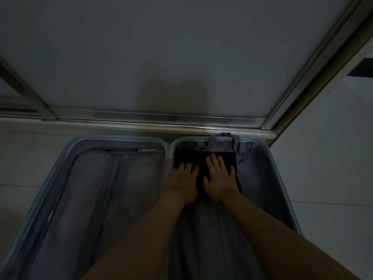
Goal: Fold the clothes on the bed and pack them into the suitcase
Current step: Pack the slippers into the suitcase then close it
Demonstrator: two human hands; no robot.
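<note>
Seemingly packing: pressing a dark folded garment (pixel 187 156) down at the far end of the right half of the suitcase (pixel 121 138) with left hand (pixel 184 179) and right hand (pixel 220 178), both flat, fingers straight, gripping nothing. Next, likely: lifting off without rumpling it.

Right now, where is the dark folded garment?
Head view: the dark folded garment lies in the suitcase, far end of its right half, near the metal door track, under the flat left hand and right hand.
</note>
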